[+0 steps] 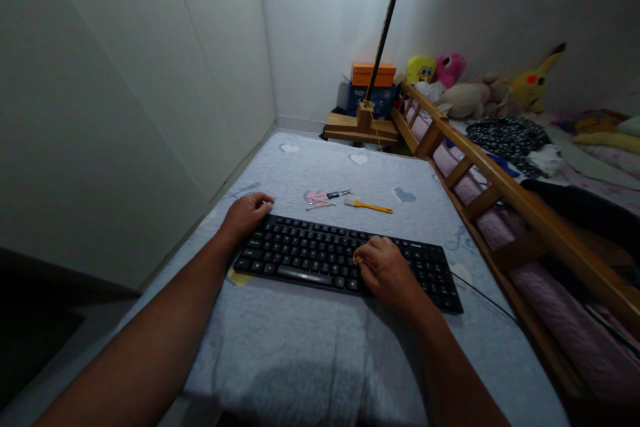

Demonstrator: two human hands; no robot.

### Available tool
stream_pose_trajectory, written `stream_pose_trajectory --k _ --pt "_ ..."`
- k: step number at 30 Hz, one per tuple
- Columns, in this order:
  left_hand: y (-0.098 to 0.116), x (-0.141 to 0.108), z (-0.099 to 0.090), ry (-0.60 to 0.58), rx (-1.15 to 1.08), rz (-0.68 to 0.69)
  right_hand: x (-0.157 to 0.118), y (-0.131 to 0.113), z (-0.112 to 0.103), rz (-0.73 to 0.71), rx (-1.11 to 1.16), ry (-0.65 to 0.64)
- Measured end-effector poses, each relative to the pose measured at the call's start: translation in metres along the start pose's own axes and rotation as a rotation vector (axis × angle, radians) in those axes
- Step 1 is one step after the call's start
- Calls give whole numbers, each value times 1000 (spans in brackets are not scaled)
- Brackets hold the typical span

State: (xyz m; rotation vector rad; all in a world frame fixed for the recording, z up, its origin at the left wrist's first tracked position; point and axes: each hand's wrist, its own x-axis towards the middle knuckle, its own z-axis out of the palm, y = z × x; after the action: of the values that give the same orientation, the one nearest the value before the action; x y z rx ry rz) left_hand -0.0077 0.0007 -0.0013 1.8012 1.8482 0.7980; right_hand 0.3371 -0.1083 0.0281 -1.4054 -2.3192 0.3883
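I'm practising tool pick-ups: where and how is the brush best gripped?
Probably by the middle of its slim yellow handle, pinched from above with the right hand coming over the keyboard: the brush lies flat, handle rightward, bristles leftward.

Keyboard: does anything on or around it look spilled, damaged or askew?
Nothing stands out: the keyboard rests on the cloth, with no spill or damage visible, though the right hand hides part of it.

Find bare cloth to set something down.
Free: cloth between left forearm and right forearm, nearside of keyboard; far end, beyond yellow brush and black-handled tool. Crowded: just past keyboard, with those and thin sticks; right side, crossed by cable.
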Motion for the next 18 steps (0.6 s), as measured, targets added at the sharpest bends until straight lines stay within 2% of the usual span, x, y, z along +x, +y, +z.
stream_pose_trajectory --k 18 --pt "-2 -1 0 7 -19 -6 -8 9 -13 55 -57 -37"
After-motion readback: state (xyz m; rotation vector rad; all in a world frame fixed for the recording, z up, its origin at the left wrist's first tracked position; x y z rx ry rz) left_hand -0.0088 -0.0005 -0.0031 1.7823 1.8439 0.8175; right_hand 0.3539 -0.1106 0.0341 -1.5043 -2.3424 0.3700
